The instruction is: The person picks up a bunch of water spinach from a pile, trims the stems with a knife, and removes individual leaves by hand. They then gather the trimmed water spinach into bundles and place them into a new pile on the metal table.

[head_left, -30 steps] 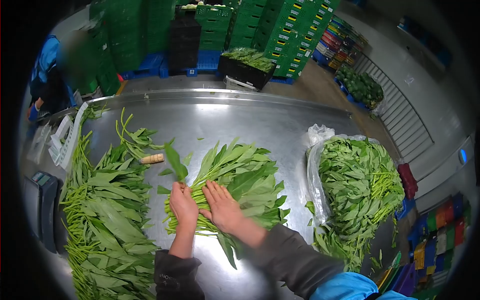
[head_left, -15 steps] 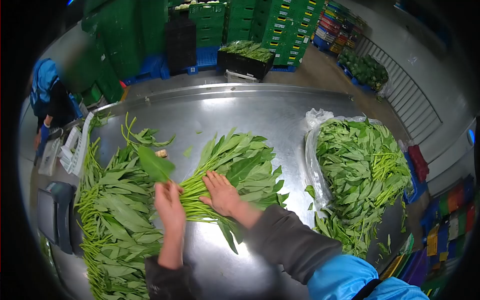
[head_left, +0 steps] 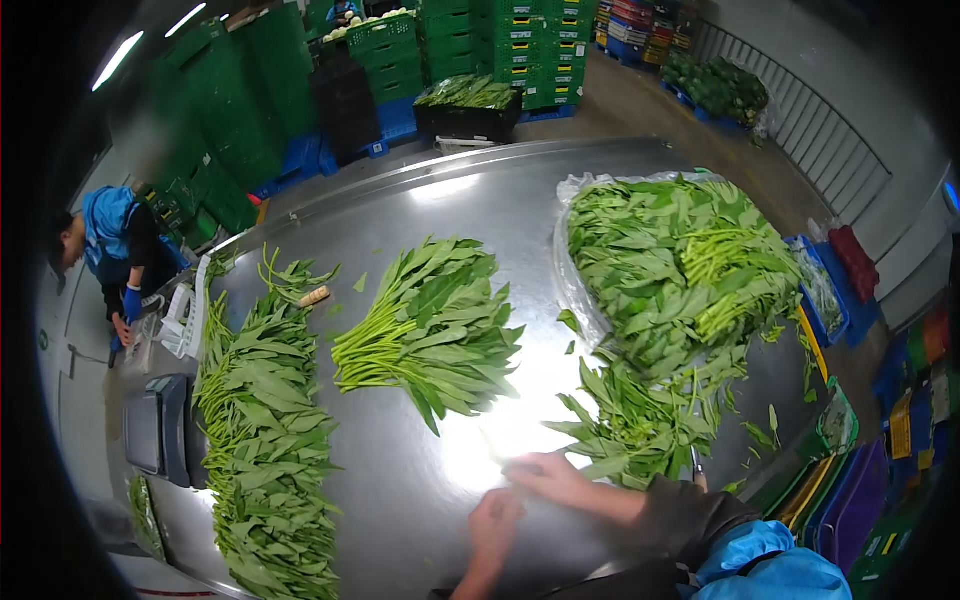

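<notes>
The bunch of water spinach (head_left: pixel 430 325) lies in the head view at the middle of the metal table (head_left: pixel 400 480), its cut stems pointing left and its leaves fanned out to the right. Both hands are apart from it, over the near part of the table and close together. The left hand (head_left: pixel 494 522) has its fingers loosely curled; whether it grips anything small cannot be told. The right hand (head_left: pixel 552 481), just beside it and slightly farther off, is slack, with fingers stretched toward the left and nothing visible in its hold. Along the left side runs a long row of water spinach (head_left: pixel 270 440), with a wooden handle (head_left: pixel 314 296) lying at its far end. Left of that row stand a grey scale (head_left: pixel 158 428) and, farther off, a white plastic basket (head_left: pixel 183 322). On the right, a big heap of water spinach (head_left: pixel 670 260) sits in a clear plastic bag (head_left: pixel 577 270), and loose stalks (head_left: pixel 645 420) spread at its near side beside a knife (head_left: pixel 698 471). At the far left a co-worker in a blue vest (head_left: pixel 108 222) bends forward; stacked green crates (head_left: pixel 545 50) rise beyond the table.
</notes>
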Demonstrator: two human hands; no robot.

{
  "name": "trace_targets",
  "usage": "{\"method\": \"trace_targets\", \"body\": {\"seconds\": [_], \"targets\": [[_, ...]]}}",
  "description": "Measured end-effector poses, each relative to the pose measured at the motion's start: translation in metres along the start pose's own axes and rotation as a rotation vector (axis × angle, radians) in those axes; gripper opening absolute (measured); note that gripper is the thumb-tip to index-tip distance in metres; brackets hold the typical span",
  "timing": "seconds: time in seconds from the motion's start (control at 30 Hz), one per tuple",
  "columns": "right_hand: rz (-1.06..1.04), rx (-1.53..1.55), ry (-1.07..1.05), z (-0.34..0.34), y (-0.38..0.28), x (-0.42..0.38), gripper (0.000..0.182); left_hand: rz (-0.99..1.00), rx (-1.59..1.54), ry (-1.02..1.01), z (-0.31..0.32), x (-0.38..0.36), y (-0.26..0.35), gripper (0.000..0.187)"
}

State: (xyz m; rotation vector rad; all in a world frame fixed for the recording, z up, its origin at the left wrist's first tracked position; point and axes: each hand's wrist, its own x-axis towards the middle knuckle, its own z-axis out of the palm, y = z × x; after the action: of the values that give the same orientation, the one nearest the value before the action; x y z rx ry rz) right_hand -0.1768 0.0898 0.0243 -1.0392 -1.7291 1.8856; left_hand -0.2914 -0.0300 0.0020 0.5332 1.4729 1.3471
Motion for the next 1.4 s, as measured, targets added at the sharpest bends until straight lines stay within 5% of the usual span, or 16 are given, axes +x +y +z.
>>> {"method": "trace_targets", "body": {"seconds": [0.13, 0.23, 0.3, 0.33, 0.43, 0.5, 0.67, 0.8, 0.87, 0.93, 1.0, 1.07, 1.13, 1.23, 1.4], "targets": [[0.184, -0.010, 0.051, -0.044, -0.003, -0.065, 0.029, 0.008, 0.074, -0.083, 0.033, -0.032, -0.014, 0.007], [-0.135, -0.528, 0.380, -0.086, -0.007, -0.109, 0.022, 0.223, 0.422, -0.020, 0.034, -0.020, -0.029, 0.010], [-0.177, -0.677, 0.548, -0.123, -0.002, -0.137, 0.019, 0.727, 0.794, 0.100, 0.036, -0.005, -0.021, 0.022], [-0.165, -0.697, 0.620, -0.140, 0.009, -0.152, 0.017, 0.778, 0.805, 0.094, 0.033, 0.003, -0.031, 0.022], [0.006, -0.787, 0.657, -0.184, 0.026, -0.193, 0.018, 0.708, 0.877, 0.197, 0.038, 0.018, -0.053, 0.029], [0.425, -0.859, 0.425, -0.203, 0.041, -0.213, 0.025, 0.688, 0.906, 0.202, 0.061, 0.014, -0.048, 0.031], [0.283, -0.854, 0.403, -0.223, 0.085, -0.219, 0.039, 0.801, 0.931, 0.204, 0.104, 0.010, -0.091, 0.037], [0.228, -0.875, 0.413, -0.230, 0.086, -0.227, 0.041, 0.601, 0.787, 0.278, 0.098, 0.022, -0.110, 0.039], [0.360, -0.835, 0.359, -0.235, 0.073, -0.230, 0.038, 0.545, 0.767, 0.323, 0.099, 0.021, -0.094, 0.041], [0.349, -0.757, 0.389, -0.240, 0.087, -0.230, 0.039, 0.737, 0.693, 0.543, 0.117, 0.017, -0.052, 0.034], [0.248, -0.589, 0.608, -0.236, 0.090, -0.243, 0.036, 0.632, 0.650, 0.520, 0.104, 0.027, -0.038, 0.039], [0.434, 0.162, 0.630, -0.232, 0.051, -0.257, 0.025, 0.645, 0.745, 0.638, 0.093, 0.056, -0.049, 0.047], [0.366, 0.573, 0.645, -0.236, 0.067, -0.266, 0.028, 0.564, 1.070, 0.645, 0.083, 0.086, -0.066, 0.056], [0.194, 0.572, 0.699, -0.238, 0.049, -0.277, 0.034, 0.624, 1.020, 0.528, 0.125, 0.108, -0.073, 0.059], [0.083, 0.640, 0.842, -0.212, 0.017, -0.271, 0.050, 0.614, 0.776, -0.028, 0.270, 0.094, -0.095, 0.067]]}}
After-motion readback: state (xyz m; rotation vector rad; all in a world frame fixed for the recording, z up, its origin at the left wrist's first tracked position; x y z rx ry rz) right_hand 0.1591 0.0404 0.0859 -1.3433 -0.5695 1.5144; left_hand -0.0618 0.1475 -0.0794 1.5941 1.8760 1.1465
